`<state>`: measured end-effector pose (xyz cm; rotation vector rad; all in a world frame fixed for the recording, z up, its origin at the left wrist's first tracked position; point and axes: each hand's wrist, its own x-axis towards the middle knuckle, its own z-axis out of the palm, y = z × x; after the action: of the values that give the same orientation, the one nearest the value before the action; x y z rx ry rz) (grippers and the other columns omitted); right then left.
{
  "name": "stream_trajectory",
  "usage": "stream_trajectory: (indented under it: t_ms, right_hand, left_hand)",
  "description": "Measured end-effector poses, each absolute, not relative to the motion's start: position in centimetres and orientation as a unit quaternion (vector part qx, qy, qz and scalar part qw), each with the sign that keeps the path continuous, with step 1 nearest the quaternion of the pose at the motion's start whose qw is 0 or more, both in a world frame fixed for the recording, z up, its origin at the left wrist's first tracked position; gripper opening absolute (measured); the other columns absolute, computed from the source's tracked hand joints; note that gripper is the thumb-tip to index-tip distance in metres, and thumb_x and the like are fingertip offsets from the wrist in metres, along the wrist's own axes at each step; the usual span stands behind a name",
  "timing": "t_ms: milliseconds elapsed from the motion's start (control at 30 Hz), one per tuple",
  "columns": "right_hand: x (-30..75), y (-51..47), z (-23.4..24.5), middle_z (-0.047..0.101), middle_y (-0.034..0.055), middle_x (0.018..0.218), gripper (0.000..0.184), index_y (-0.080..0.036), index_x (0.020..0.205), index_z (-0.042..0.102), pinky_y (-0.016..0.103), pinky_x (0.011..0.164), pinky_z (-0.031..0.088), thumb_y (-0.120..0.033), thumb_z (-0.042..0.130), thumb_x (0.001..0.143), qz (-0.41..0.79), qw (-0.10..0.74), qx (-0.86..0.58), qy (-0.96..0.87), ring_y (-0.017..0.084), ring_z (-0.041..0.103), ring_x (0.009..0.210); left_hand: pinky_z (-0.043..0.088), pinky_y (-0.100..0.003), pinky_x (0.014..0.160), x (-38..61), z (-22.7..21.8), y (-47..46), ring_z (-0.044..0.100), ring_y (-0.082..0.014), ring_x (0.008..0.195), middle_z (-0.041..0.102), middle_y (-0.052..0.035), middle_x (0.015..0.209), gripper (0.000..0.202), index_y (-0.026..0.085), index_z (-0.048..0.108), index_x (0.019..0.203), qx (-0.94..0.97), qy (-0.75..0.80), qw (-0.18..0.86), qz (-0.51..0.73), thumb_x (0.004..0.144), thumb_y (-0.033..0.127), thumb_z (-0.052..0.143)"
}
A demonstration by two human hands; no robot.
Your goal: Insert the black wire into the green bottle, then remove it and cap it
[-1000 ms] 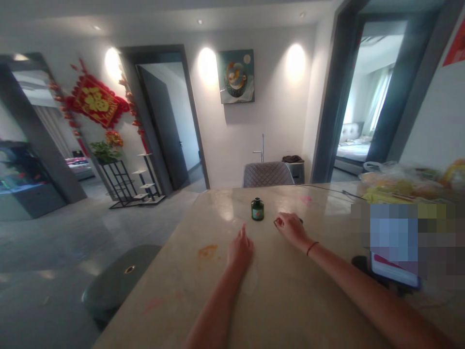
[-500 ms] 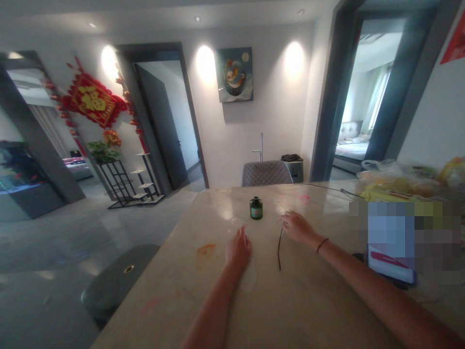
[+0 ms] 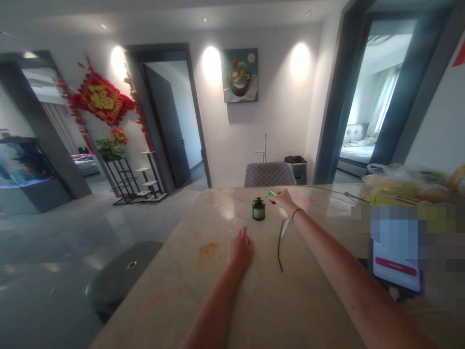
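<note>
Head view, and here's my right hand [image 3: 284,199] stretched far forward over the table [image 3: 203,300], arm running in from the lower right, wrist wearing one thin red band [image 3: 296,211]. Thumb and fingers are pinching a small green piece [image 3: 271,194], just right of the bottle [image 3: 258,209] and apart from it. My left hand [image 3: 240,248] sits low and nearer, forearm along the tabletop, index finger pointing at the bottle without touching; the other fingers curl in, and I can't tell whether they press together.

Counting now: one dark green bottle, upright, near the middle of the far half; one green piece in the pinch; one thin dark stick [image 3: 279,248] lying lengthwise between the forearms; one white strip [image 3: 285,228] beside the stick's far end, partly under my right arm. One phone [image 3: 396,269] on the right, its upper part lost in blur.

Edges: the far rim runs behind the bottle, one grey chair [image 3: 269,175] beyond it. The left edge slants down past one round stool [image 3: 125,276]. Plenty of tabletop lies between that edge and my left hand; on the right, plastic bags [image 3: 395,182] crowd the corner.
</note>
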<state>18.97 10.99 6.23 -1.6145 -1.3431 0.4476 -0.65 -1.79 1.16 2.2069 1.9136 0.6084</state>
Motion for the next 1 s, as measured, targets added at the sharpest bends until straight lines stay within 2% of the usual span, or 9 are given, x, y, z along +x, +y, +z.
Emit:
stream_trajectory:
  t_ms: [133,233,333,433,567,767,900,1000]
  right_hand:
    - [16.0,13.3,6.4,0.066,0.0066,0.085,0.03,-0.016,0.086,0.061,0.027,0.07,0.045,-0.038,0.052,0.068,0.195,0.511,-0.62,-0.563,0.019,0.06,0.081]
    - [15.2,13.9,6.0,0.064,0.0064,0.095,0.03,-0.018,0.096,0.058,0.029,0.077,0.044,-0.033,0.049,0.072,0.174,0.536,-0.605,-0.563,0.017,0.059,0.087]
    - [15.0,13.6,5.2,0.064,0.0061,0.091,0.032,-0.019,0.1,0.055,0.03,0.073,0.046,-0.032,0.051,0.072,0.152,0.55,-0.576,-0.585,0.016,0.06,0.078]
    - [14.7,12.9,4.3,0.063,0.0047,0.088,0.029,-0.02,0.099,0.053,0.029,0.068,0.047,-0.032,0.052,0.073,0.142,0.534,-0.543,-0.632,0.015,0.059,0.071]
    - [14.4,11.7,4.0,0.06,0.0055,0.096,0.033,-0.022,0.103,0.05,0.03,0.074,0.046,-0.024,0.054,0.071,0.07,0.479,-0.527,-0.698,0.015,0.057,0.077]
    - [14.6,9.4,5.6,0.06,0.003,0.079,0.034,-0.022,0.103,0.048,0.029,0.065,0.044,-0.024,0.055,0.07,0.062,0.403,-0.551,-0.728,0.017,0.056,0.068]
    - [14.7,6.6,5.7,0.06,0.0019,0.079,0.037,-0.022,0.102,0.047,0.027,0.063,0.044,-0.024,0.057,0.066,0.072,0.405,-0.529,-0.742,0.016,0.056,0.066]
    - [14.9,4.1,5.1,0.061,0.0014,0.082,0.039,-0.022,0.103,0.046,0.027,0.066,0.045,-0.023,0.057,0.066,0.112,0.442,-0.491,-0.742,0.015,0.057,0.07]
  left_hand:
    - [0.041,-0.026,0.08,-0.7,1.4,-2.0,0.057,-0.0175,0.095,0.055,-0.0082,0.117,0.045,0.019,0.033,0.129,0.735,0.641,0.091,0.2,0.084,0.02,0.034]
    - [0.041,-0.027,0.077,-0.7,1.5,-2.1,0.057,-0.0175,0.093,0.056,-0.0081,0.116,0.045,0.02,0.034,0.129,0.74,0.635,0.089,0.201,0.083,0.02,0.034]
    - [0.041,-0.026,0.076,-0.7,1.4,-2.0,0.057,-0.0176,0.093,0.056,-0.0079,0.114,0.045,0.02,0.035,0.128,0.739,0.635,0.091,0.207,0.083,0.02,0.035]
    - [0.041,-0.027,0.077,-0.7,1.2,-1.8,0.057,-0.0182,0.094,0.056,-0.0085,0.115,0.045,0.019,0.035,0.128,0.737,0.636,0.095,0.209,0.083,0.02,0.035]
    - [0.041,-0.027,0.079,-0.7,1.0,-1.9,0.056,-0.0184,0.095,0.055,-0.0086,0.117,0.046,0.02,0.034,0.129,0.74,0.629,0.094,0.217,0.083,0.02,0.034]
    - [0.041,-0.027,0.08,-0.7,1.1,-2.1,0.056,-0.018,0.097,0.055,-0.008,0.118,0.045,0.02,0.035,0.128,0.733,0.638,0.097,0.214,0.084,0.02,0.033]
    - [0.041,-0.027,0.079,-0.7,1.1,-2.1,0.057,-0.0173,0.095,0.056,-0.0069,0.114,0.044,0.021,0.035,0.127,0.74,0.629,0.096,0.219,0.084,0.024,0.035]
    - [0.04,-0.026,0.079,-0.7,1.1,-2.0,0.057,-0.0169,0.095,0.058,-0.0056,0.11,0.045,0.022,0.034,0.127,0.742,0.625,0.099,0.221,0.083,0.03,0.04]
